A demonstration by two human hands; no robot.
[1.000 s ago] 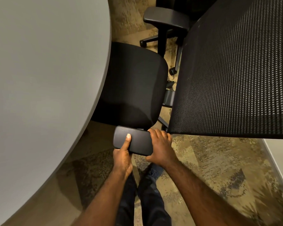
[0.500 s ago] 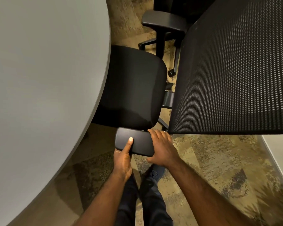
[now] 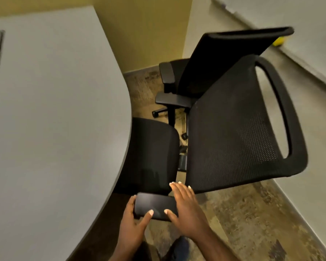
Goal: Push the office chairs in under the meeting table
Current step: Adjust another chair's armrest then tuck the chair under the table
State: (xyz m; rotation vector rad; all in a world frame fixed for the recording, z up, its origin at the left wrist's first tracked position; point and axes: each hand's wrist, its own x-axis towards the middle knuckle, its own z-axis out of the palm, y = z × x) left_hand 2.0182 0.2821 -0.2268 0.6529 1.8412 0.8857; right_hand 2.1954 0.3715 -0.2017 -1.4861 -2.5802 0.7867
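The grey tabletop (image 3: 55, 119) fills the left of the view, its curved edge sweeping down toward the near side. The nearer office chair (image 3: 152, 155) stands side-on to that edge: its seat is tucked partly beneath the curve, while its mesh backrest (image 3: 233, 132) leans out to the right, clear of the tabletop. A second office chair (image 3: 205, 72) waits behind it near the far corner of the room, well apart from the tabletop edge and seemingly not yet pushed in. The near armrest pad (image 3: 155, 206) serves as the handle, being the closest firm part of the chair. The left hand (image 3: 134, 223) cups the pad's left end, fingers (image 3: 149, 213) curled onto its top. The right hand (image 3: 184, 206) lies flat and spread across the pad's right end, pressing rather than gripping, probably to steer the chair sideways under the tabletop.
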